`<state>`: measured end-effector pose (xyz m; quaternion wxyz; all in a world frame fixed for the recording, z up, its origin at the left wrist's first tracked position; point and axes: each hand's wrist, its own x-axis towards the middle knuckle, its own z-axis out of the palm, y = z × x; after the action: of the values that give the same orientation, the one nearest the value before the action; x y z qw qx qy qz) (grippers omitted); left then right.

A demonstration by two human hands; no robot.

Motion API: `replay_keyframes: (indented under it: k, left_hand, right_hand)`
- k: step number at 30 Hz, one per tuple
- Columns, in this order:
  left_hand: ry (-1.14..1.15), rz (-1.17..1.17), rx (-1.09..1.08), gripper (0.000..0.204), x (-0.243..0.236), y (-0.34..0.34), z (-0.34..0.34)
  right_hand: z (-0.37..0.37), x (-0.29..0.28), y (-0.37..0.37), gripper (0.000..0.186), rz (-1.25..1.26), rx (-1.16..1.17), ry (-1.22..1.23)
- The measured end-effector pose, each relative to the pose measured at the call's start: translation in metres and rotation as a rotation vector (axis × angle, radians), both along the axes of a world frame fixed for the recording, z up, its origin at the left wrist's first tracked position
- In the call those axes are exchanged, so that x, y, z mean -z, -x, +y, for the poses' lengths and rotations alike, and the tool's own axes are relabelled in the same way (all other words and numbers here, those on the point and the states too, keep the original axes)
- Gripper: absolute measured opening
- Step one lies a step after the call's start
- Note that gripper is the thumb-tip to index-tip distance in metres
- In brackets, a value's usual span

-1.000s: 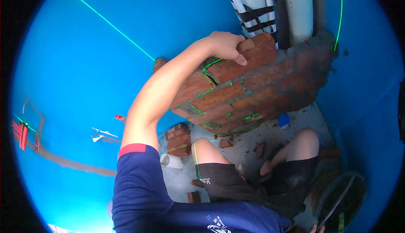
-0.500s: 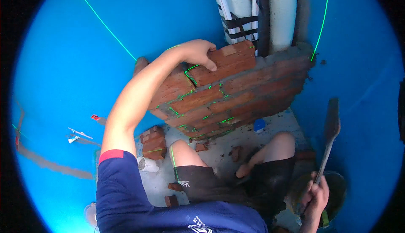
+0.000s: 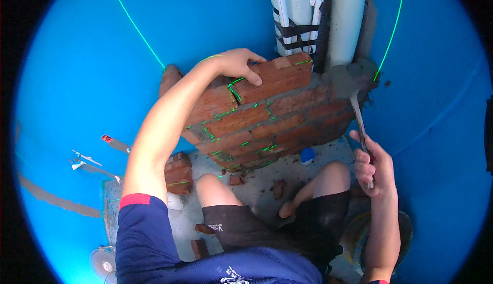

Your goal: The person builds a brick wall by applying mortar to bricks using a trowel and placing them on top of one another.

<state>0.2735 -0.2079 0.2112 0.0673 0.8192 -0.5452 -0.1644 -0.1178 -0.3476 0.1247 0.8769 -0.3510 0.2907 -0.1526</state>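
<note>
Head view. Over the last half second the trowel [image 3: 359, 122] has left its raised position at the right edge of the frame; its blade now lies at the grey mortar [image 3: 368, 73] on the upper right end of the brick wall [image 3: 292, 129]. Judgement: both your hands are now engaged along the top course.

Right hand [image 3: 375, 170]: your fingers are curled round the trowel's handle. Left hand [image 3: 237, 63]: part-spread over the left end of the top brick [image 3: 285, 77], upper centre of frame, thumb on its face; fingertips go out of sight, so cannot tell whether you grip or merely steady it.

Materials: bricks red-brown, oblong, rough-faced; joints grey and uneven. Pipe [image 3: 346, 22], top right of centre: pale, smooth, round. Backdrop wall [image 3: 215, 11]: blue, smooth-looking. Floor [image 3: 257, 185], lower centre: pale grey, strewn with crumbs.
</note>
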Motion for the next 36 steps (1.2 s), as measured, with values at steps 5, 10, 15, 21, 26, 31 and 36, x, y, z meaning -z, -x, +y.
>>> replay_keyframes:
  k: [5, 10, 15, 21, 26, 31, 36]
  left_hand:
    - [-0.038, 0.026, -0.023, 0.083, -0.001, -0.003, -0.003]
    - [-0.016, 0.133, -0.002, 0.081, 0.000, -0.006, -0.002]
    - [-0.019, 0.186, -0.007, 0.081, 0.005, -0.012, -0.002]
    - [-0.005, 0.139, -0.015, 0.080, 0.006, -0.011, 0.002]
    - [0.001, 0.160, -0.005, 0.085, 0.006, -0.012, -0.002]
    - [-0.026, 0.160, 0.002, 0.087, 0.005, -0.015, -0.004]
    - [-0.020, 0.147, -0.006, 0.085, 0.005, -0.012, -0.003]
  right_hand:
    - [-0.016, -0.001, -0.019, 0.035, -0.092, -0.085, -0.157]
    - [-0.023, 0.009, -0.014, 0.034, -0.194, -0.167, -0.332]
    - [-0.012, -0.001, -0.018, 0.034, -0.061, -0.167, -0.177]
    - [0.018, -0.045, -0.007, 0.037, 0.198, -0.087, 0.614]
    - [0.025, -0.099, 0.000, 0.043, 0.087, -0.050, 0.937]
    - [0.031, -0.117, -0.018, 0.041, 0.193, -0.085, 1.015]
    - [0.024, -0.118, -0.025, 0.041, 0.266, -0.139, 0.994]
